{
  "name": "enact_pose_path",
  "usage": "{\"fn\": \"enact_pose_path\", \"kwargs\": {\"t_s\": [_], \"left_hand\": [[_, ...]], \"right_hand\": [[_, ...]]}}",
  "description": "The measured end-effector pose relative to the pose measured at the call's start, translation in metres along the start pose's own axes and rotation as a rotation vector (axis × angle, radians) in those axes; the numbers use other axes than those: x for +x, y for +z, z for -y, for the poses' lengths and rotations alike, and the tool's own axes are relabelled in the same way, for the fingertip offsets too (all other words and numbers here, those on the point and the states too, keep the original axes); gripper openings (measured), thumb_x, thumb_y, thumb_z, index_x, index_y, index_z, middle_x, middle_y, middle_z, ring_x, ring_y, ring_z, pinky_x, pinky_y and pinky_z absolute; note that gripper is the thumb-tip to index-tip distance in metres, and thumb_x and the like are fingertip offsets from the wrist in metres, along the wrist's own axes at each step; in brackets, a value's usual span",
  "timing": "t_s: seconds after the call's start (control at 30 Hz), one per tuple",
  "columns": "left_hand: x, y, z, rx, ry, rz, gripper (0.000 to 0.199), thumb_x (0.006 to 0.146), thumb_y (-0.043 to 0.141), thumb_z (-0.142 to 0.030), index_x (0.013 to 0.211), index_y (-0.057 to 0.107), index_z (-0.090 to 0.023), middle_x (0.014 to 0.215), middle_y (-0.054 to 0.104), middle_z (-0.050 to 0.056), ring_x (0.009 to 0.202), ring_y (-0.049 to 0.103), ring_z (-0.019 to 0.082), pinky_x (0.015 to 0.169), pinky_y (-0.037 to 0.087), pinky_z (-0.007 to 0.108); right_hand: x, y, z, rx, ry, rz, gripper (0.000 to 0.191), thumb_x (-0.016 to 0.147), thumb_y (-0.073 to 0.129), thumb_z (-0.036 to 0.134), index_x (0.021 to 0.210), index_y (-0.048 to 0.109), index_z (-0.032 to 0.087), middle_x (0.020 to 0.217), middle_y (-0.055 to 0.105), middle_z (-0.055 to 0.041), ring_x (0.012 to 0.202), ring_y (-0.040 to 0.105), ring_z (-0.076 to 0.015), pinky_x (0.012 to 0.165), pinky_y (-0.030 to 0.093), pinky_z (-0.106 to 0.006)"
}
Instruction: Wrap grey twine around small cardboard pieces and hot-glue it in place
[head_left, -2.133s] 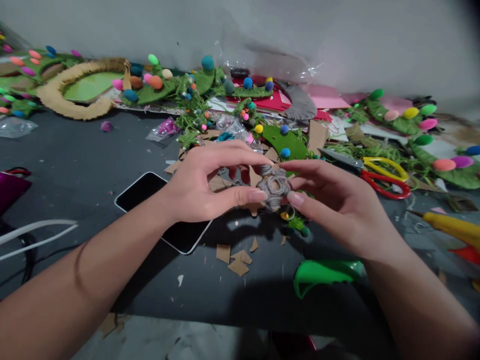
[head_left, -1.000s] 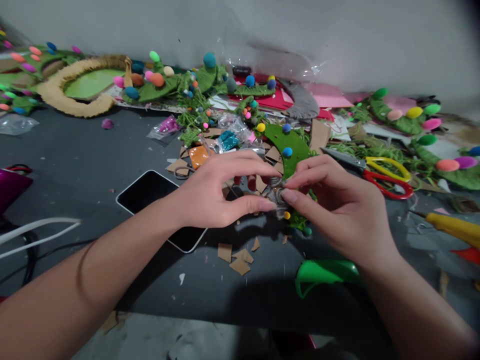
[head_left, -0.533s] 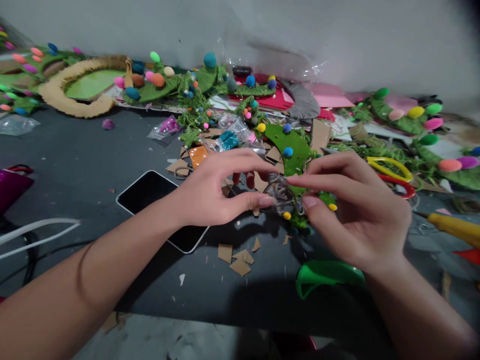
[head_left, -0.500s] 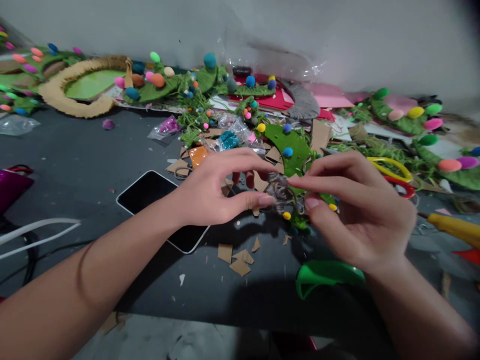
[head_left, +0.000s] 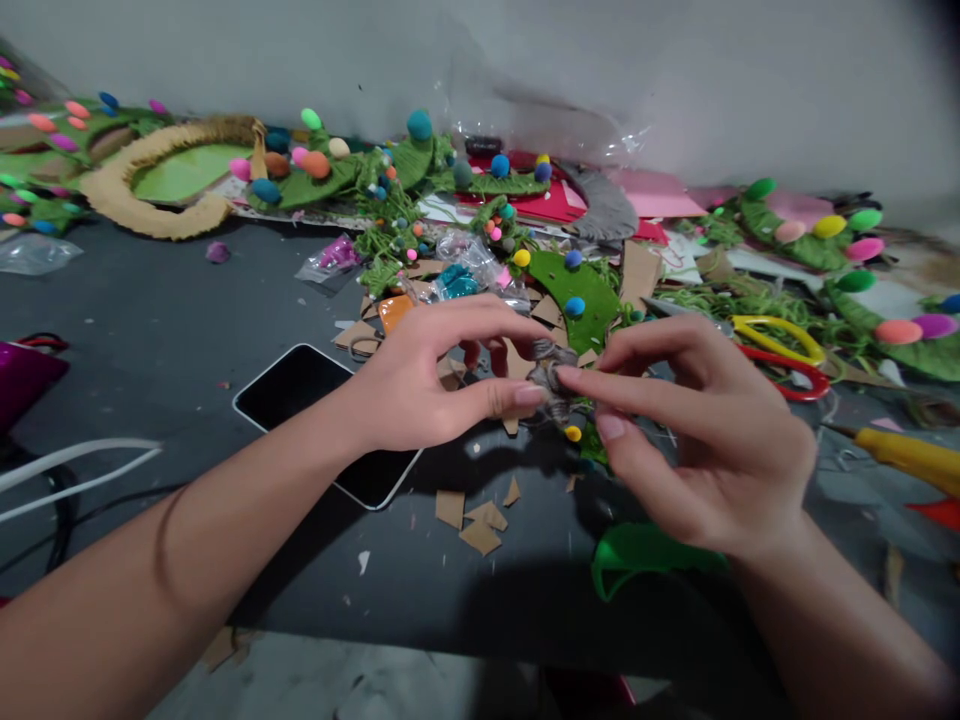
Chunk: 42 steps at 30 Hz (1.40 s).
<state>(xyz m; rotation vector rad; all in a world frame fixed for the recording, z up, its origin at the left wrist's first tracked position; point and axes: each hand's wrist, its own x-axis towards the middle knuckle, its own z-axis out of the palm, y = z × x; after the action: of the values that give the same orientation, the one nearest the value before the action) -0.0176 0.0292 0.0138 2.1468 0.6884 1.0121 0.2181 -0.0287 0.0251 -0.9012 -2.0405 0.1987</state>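
Note:
A small piece wrapped in grey yarn (head_left: pixel 553 408) is held above the table. My left hand (head_left: pixel 442 375) pinches its left side between thumb and fingers. From the right, the index fingertip of my right hand (head_left: pixel 705 430) presses on the wrapped yarn, with the thumb bent in just below; what lies between that thumb and finger is mostly hidden. Behind and below the piece lies a green crescent shape (head_left: pixel 574 290) with blue and yellow pompoms, partly covered by my hands.
A phone (head_left: pixel 289 385) lies under my left forearm. Cardboard scraps (head_left: pixel 480 537) and a green-handled object (head_left: pixel 637 555) are nearer me. To the right are scissors (head_left: pixel 806 385) with red and yellow handles and a yellow-handled tool (head_left: pixel 907 458). Yellow (head_left: pixel 112 205) and green yarn-wrapped rings line the wall.
My right hand has moved slightly left, bringing its index fingertip onto the grey piece. The grey strand seen by its thumb before is now hidden. My left hand stays nearly still.

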Motion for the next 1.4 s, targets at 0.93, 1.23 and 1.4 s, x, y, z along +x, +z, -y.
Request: {"fn": "enact_pose_path", "kwargs": {"t_s": [0.93,1.23,1.4], "left_hand": [[0.002,-0.017,0.008,0.087,-0.039,0.079,0.034,0.084,0.081,-0.033,0.116,0.078,-0.027,0.088,0.079,0.002,0.072,0.072,0.016,0.061,0.056,0.024],[0.002,-0.018,0.012,0.088,-0.007,0.056,0.035,0.083,0.081,-0.033,0.118,0.077,-0.029,0.088,0.08,0.002,0.069,0.07,0.016,0.059,0.057,0.025],[0.002,-0.018,0.005,0.042,-0.021,0.063,0.034,0.084,0.079,-0.03,0.118,0.077,-0.027,0.09,0.08,0.002,0.07,0.069,0.015,0.067,0.06,0.026]], "right_hand": [[-0.038,-0.141,-0.118,-0.337,0.503,0.638,0.009,0.081,0.084,0.032,0.087,0.084,0.024,0.069,0.078,-0.0072,0.048,0.069,-0.0157,0.042,0.047,-0.024],[-0.052,-0.169,-0.167,-0.773,0.861,0.663,0.026,0.098,0.065,0.039,0.115,0.073,0.02,0.107,0.075,-0.0092,0.089,0.073,-0.0201,0.073,0.059,-0.034],[-0.046,-0.163,-0.196,-0.83,0.882,0.8,0.036,0.101,0.061,0.041,0.131,0.063,0.02,0.134,0.064,-0.0097,0.116,0.065,-0.0237,0.096,0.058,-0.045]]}}
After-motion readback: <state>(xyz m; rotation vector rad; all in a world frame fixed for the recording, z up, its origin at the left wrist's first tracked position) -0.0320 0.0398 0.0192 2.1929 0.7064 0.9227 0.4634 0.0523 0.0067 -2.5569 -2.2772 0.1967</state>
